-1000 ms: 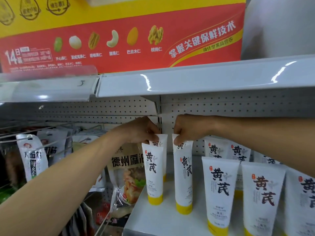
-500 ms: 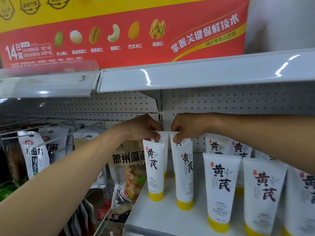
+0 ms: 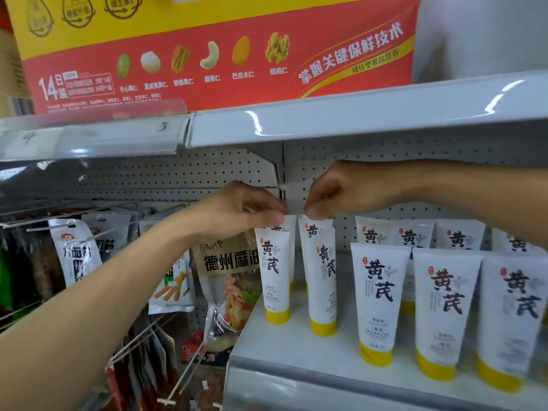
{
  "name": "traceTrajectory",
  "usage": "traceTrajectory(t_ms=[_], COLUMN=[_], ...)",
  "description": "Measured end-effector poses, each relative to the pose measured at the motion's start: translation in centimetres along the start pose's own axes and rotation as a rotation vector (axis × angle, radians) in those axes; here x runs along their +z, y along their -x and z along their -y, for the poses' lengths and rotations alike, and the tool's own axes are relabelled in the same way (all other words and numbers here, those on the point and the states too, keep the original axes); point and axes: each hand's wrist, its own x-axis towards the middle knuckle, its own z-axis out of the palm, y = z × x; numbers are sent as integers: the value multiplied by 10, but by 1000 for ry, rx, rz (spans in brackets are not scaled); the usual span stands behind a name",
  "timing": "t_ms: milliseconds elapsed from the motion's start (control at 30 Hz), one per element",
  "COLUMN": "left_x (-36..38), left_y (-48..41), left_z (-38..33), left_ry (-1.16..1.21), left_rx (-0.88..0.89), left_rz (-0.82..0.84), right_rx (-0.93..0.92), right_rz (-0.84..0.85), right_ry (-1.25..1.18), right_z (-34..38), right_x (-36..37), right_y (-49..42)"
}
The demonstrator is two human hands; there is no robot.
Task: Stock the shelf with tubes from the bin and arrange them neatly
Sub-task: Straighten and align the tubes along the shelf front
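Pinching crimped tops — left hand (image 3: 246,209) on one white yellow-capped plastic tube (image 3: 292,231), right hand (image 3: 341,191) on its neighbour (image 3: 315,229); both stand upright, cap-down, straight below each grip at the left end of the white shelf (image 3: 296,348).

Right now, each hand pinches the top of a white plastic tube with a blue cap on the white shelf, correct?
No: the head view shows yellow caps, not blue. The left hand and right hand each pinch a white plastic tube top.

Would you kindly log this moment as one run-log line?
left hand: pinches rear-left tube top | right hand: pinches neighbouring tube top | row: upright
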Motion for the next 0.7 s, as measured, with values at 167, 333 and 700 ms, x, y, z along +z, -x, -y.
traceTrajectory(t_ms=[167,333,700], left_x=[7,14,8], left_y=[6,9,37], left_z=[5,4,-6], left_ry=[-84,10,48], left_rx=[-95,-84,-91], left_rz=[264,185,200], right_rx=[118,155,183], right_rz=[265,247,168], right_ry=[70,153,106], right_z=[17,29,44], right_x=[10,19,28], right_y=[7,6,25])
